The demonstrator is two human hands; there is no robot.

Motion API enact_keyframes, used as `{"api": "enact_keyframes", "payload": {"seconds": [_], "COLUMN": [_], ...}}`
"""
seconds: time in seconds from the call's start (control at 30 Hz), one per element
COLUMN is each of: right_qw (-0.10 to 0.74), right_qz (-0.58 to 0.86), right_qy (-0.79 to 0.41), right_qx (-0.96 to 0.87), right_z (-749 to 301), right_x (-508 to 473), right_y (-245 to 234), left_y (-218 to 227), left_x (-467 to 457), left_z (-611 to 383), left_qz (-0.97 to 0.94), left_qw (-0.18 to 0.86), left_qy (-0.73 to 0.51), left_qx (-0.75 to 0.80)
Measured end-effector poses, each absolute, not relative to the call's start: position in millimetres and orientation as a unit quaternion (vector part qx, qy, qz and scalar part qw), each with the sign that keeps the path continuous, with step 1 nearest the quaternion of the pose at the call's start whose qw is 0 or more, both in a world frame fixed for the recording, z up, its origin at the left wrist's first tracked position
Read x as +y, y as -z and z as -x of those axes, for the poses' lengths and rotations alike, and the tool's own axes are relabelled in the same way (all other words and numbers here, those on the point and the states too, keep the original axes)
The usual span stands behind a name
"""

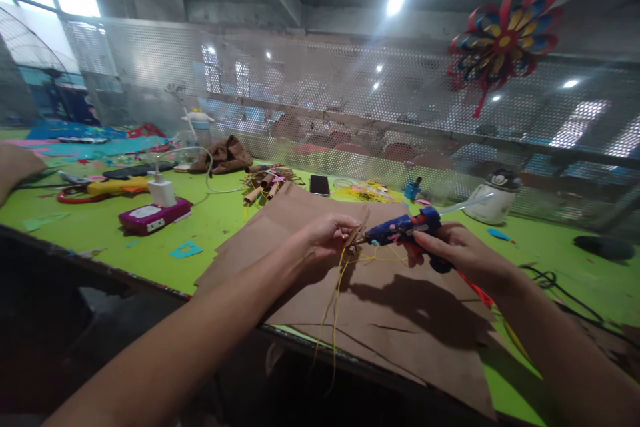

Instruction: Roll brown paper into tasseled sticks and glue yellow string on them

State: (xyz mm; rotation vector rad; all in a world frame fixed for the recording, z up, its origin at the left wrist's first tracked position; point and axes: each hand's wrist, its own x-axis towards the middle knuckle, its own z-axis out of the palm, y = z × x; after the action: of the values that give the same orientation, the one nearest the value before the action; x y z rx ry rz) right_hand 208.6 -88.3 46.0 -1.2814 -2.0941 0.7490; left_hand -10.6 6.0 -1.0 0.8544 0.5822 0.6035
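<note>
Your left hand [327,235] pinches a small brown piece [359,225] above kraft paper [430,347]; your right hand [465,255] is wrapped around the glue gun [393,231]. You're likely gluing; the next move calls for steady aim.

The left forearm [200,327] slants up from the lower left, bare and nearly straight through the wrist [297,253], and ends in the left hand [327,237], whose fingers are bent and drawn together in a pinch, tips toward the right. The right forearm [550,333] rises from the lower right, also bare, leaning inward. The right hand [457,250] is curled in a grip, thumb [430,240] stretched leftward and fingers bent beneath. The two hands are near each other but apart.
</note>
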Motion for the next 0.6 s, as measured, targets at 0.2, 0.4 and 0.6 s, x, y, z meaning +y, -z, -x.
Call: {"api": "enact_keyframes", "payload": {"seconds": [0.2, 0.4, 0.6], "right_qw": [0.291, 0.303, 0.291], "right_qz": [0.48, 0.498, 0.478], "right_qy": [-0.284, -0.273, -0.272], "right_qx": [-0.777, -0.765, -0.783], "right_z": [-212.5, -218.3, -214.7], "right_x": [-84.8, -84.7, -86.4], "right_y": [-44.1, -40.6, -41.2], "left_y": [-2.1, -4.3, 3.3], "left_x": [2.3, 0.9, 8.6], "left_z": [11.3, 11.2, 10.2], "left_qz": [-0.39, -0.391, -0.399], "left_qw": [0.841, 0.841, 0.832], "left_qy": [-0.264, -0.271, -0.283], "left_qx": [0.267, 0.257, 0.263]}}
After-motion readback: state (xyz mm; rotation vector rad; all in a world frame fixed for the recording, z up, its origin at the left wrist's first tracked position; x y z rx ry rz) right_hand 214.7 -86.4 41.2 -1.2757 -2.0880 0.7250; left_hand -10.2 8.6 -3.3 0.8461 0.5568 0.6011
